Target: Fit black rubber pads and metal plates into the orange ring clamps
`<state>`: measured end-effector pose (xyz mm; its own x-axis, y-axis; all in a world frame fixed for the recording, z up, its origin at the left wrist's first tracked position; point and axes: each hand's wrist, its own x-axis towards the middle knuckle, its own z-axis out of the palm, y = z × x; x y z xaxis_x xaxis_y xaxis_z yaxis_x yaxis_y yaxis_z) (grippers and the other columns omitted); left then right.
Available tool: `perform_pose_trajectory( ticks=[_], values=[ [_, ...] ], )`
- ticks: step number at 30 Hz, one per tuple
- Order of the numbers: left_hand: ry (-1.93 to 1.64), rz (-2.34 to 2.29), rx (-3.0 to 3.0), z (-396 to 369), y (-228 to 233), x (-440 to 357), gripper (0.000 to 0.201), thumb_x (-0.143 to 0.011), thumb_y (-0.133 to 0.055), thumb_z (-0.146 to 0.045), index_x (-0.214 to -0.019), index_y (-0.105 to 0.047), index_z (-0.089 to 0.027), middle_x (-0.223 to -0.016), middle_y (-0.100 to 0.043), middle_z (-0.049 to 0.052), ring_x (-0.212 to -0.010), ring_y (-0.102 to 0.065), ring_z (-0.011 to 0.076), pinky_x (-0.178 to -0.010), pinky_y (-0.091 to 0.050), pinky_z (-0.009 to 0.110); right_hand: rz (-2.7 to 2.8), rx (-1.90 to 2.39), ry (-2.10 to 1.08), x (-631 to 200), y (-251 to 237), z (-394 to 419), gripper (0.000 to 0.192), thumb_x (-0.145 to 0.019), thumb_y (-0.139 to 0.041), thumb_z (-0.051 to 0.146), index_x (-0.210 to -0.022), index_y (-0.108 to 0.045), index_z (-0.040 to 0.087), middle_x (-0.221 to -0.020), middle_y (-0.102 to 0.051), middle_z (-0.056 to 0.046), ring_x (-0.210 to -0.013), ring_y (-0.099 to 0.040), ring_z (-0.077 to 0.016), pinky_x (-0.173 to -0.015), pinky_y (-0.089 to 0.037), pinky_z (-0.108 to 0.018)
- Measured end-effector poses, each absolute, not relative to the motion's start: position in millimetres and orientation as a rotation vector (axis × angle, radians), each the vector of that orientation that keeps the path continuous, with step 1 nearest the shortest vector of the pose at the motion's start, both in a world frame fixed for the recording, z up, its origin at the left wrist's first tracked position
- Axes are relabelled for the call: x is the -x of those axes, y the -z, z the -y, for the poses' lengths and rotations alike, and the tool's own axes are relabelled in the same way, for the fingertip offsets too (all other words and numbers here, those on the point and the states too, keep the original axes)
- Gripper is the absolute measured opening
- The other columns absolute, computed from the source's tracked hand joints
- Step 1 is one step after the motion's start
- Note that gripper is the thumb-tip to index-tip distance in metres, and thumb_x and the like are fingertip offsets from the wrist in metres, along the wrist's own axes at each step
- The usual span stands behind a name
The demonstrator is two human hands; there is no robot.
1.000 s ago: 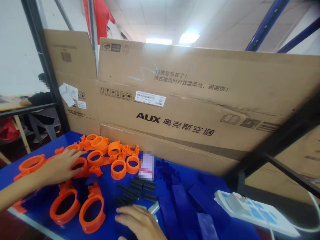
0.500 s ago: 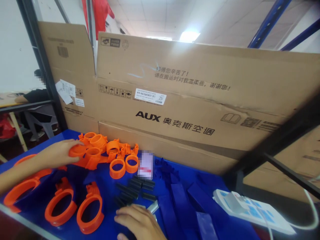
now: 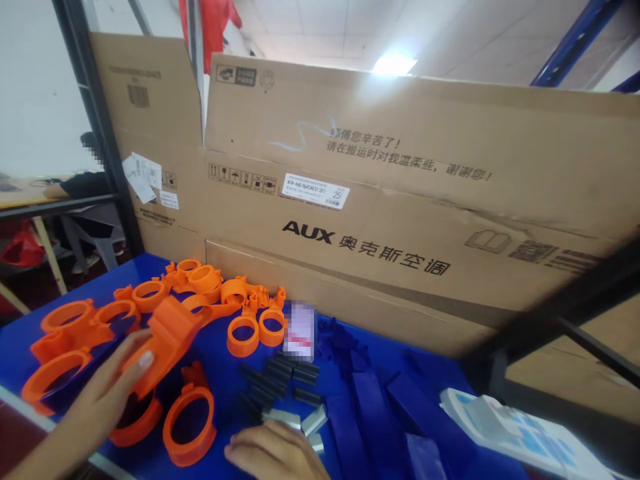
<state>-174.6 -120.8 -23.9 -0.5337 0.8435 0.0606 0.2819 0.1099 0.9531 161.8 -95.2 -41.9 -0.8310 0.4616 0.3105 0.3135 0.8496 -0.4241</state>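
My left hand (image 3: pixel 113 390) is closed around an orange plastic ring clamp part (image 3: pixel 167 343), lifted above the table with its broad side tilted toward me. Under it lie more orange ring parts, among them an open-sided ring (image 3: pixel 209 430) in front and another partly hidden by the hand. My right hand (image 3: pixel 277 452) rests low at the table's front with its fingers loosely bent and nothing visible in them. Just beyond its knuckles lie small silver metal blocks (image 3: pixel 314 420). Black rods or tubes (image 3: pixel 270 383) lie farther back.
A pile of orange parts (image 3: pixel 203 280) fills the back left of the blue table. Dark blue strips (image 3: pixel 373 400) lie right of centre, beside a white power strip (image 3: pixel 520 423). A tall cardboard sheet (image 3: pixel 350 153) stands behind. A person (image 3: pixel 90 183) sits beyond the left frame.
My left hand has come back from the orange pile toward me, carrying an orange part. My right hand stays low near the metal blocks. The view has shifted slightly.
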Motion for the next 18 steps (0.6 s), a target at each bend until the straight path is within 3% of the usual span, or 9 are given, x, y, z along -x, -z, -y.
perform_pose_trajectory(
  ticks=[3, 5, 12, 15, 18],
  values=[
    [-1.476, -1.833, -1.141, 130, 50, 162, 0.052, -0.088, -0.064, -0.059, -0.130, -0.063, -0.028, -0.145, -0.066, 0.002, -0.147, -0.043, 0.0401, -0.120, -0.039, 0.052, 2.573, 0.570, -0.365, -133, 56, 106, 0.023, -0.107, -0.052, 0.041, -0.127, -0.065, 0.042, -0.114, -0.079, 0.009, -0.087, -0.071, -0.0168, -0.086, -0.058, -0.030],
    [-1.499, -1.793, -1.196, 125, 61, 159, 0.046, -0.089, -0.064, -0.057, -0.126, -0.065, -0.031, -0.139, -0.070, 0.003, -0.143, -0.049, 0.0393, -0.117, -0.043, 0.050, 2.542, 0.668, -0.326, -111, 63, 111, 0.023, -0.106, -0.054, 0.041, -0.126, -0.065, 0.043, -0.109, -0.078, 0.007, -0.084, -0.070, -0.0181, -0.087, -0.058, -0.033],
    [-1.571, -1.742, -1.393, 88, 57, 160, 0.040, -0.094, -0.058, -0.054, -0.123, -0.063, -0.028, -0.129, -0.073, 0.005, -0.122, -0.065, 0.0357, -0.104, -0.052, 0.044, 2.605, 0.741, -0.495, -79, 58, 105, 0.060, -0.093, -0.064, 0.061, -0.145, -0.052, 0.033, -0.128, -0.066, -0.006, -0.114, -0.064, -0.0311, -0.103, -0.053, -0.050],
    [-1.576, -1.721, -1.460, 72, 48, 162, 0.041, -0.094, -0.057, -0.053, -0.124, -0.062, -0.027, -0.129, -0.072, 0.007, -0.122, -0.065, 0.0356, -0.106, -0.050, 0.046, 2.651, 0.712, -0.580, -79, 47, 102, 0.061, -0.095, -0.063, 0.057, -0.148, -0.050, 0.031, -0.145, -0.057, -0.009, -0.133, -0.055, -0.0337, -0.111, -0.048, -0.053],
    [-1.587, -1.709, -1.513, 58, 41, 166, 0.041, -0.095, -0.057, -0.051, -0.127, -0.060, -0.027, -0.128, -0.072, 0.007, -0.125, -0.064, 0.0355, -0.109, -0.048, 0.047, 2.686, 0.594, -0.659, -84, 33, 98, 0.057, -0.100, -0.060, 0.050, -0.150, -0.048, 0.025, -0.162, -0.043, -0.009, -0.150, -0.039, -0.0304, -0.122, -0.037, -0.048]
  ],
)
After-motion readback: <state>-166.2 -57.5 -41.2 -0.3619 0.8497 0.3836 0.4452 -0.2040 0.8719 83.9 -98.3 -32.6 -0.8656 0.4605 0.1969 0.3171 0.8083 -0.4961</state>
